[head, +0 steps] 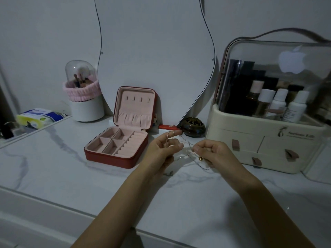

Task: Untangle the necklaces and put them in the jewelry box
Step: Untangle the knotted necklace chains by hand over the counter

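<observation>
Necklaces (186,151), tangled thin chains, stretch between left hand (161,149) and right hand (213,153), both pinching them beside the open jewelry box (116,147).

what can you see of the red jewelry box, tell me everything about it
The jewelry box is a small square case, red outside with a leather-like look, lined in soft-looking pink. It stands open on the marble-patterned tabletop, lid upright with four small hooks above a gathered pocket. The base holds four square compartments on the left and a column of ring rolls on the right, all apparently empty. Neither hand touches it; the left hand is just to its right.
</observation>
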